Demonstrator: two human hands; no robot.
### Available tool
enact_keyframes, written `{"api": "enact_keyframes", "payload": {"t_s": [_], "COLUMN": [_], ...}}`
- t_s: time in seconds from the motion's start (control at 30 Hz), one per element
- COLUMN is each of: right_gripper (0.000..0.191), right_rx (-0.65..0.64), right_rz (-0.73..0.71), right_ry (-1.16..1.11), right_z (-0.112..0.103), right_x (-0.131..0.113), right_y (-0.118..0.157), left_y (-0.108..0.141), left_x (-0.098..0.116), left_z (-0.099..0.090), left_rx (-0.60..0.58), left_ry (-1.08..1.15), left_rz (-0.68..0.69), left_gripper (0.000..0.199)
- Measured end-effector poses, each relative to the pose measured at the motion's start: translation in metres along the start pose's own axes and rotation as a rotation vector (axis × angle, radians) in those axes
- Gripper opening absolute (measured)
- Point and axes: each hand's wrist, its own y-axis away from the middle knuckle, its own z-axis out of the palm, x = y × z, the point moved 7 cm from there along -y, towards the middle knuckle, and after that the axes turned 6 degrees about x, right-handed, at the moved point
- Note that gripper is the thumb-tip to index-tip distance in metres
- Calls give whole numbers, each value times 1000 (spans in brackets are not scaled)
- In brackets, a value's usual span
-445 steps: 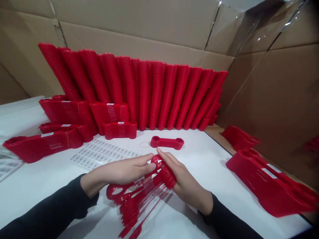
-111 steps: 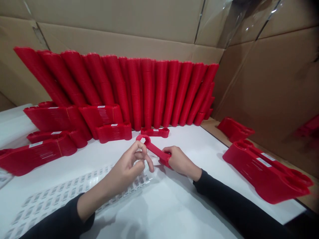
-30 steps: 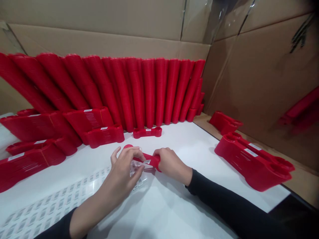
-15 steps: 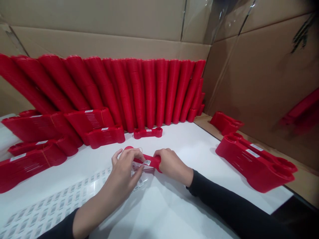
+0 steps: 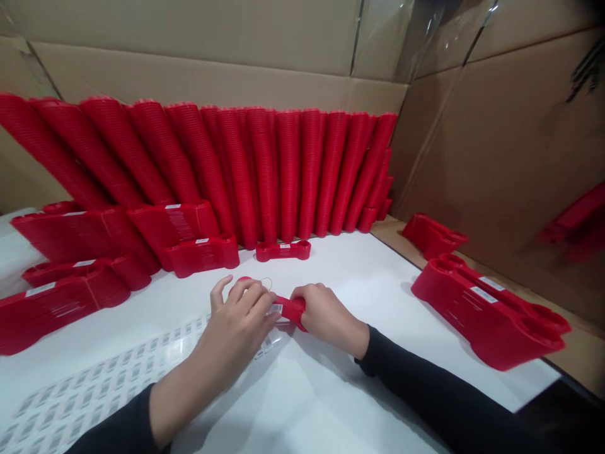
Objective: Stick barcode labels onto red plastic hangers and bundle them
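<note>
1 left hand point(image 5: 241, 318) nearer 1 label point(image 5: 275, 309)

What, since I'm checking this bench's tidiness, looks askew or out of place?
Mainly the tall red stacks at the back left: they lean sharply, while the middle ones stand nearly upright, though the camera may exaggerate it. I see nothing spilled or broken.
</note>
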Motion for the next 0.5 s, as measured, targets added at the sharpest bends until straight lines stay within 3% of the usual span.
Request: {"api": "enact_keyframes", "payload": {"t_s": [0.27, 0.5], "right_gripper": [27, 27], "right_rx": [5, 0], "right_rz": [-16, -8], "right_ry": [-33, -29], "right_z": [2, 2], "right_x": [1, 3], "right_y": [0, -1], "left_y": [-3, -6], "left_x": [-17, -18], "left_z": [5, 3], "left_rx": [-119, -146], "left_ry": [227, 323], "left_rz": [-84, -37], "left_gripper": [17, 14]}}
